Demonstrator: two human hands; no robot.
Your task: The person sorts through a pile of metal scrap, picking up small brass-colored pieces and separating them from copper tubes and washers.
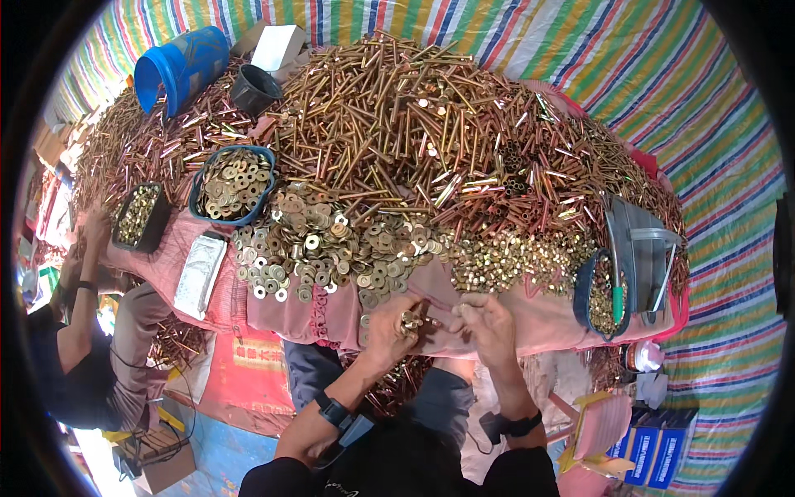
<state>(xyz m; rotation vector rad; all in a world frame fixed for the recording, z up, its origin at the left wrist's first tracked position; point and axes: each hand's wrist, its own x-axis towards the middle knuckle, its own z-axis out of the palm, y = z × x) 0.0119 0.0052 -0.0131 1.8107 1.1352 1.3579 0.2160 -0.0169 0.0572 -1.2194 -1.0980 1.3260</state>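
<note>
My left hand (389, 330) is closed around a few small brass-coloured metal pieces (409, 321), which look like nuts or bolt ends. It is just in front of the washer pile (331, 248). Beside it, a little apart, my right hand (487, 325) has its fingers drawn together in a pinch; anything between them is too small to make out. Both hands are over the near edge of the pink cloth (538, 311). Beyond the right hand lie loose brass-coloured nuts (513, 261), and behind them rises a large heap of long bolts (389, 108).
A blue tub of washers (270, 184), a dark nut tray (154, 240) and a silver packet (201, 273) are at left. At right stand a nut bin (584, 290) with a green marker (618, 305) and a grey scoop (633, 224). A co-worker's arm (83, 282) reaches in at far left.
</note>
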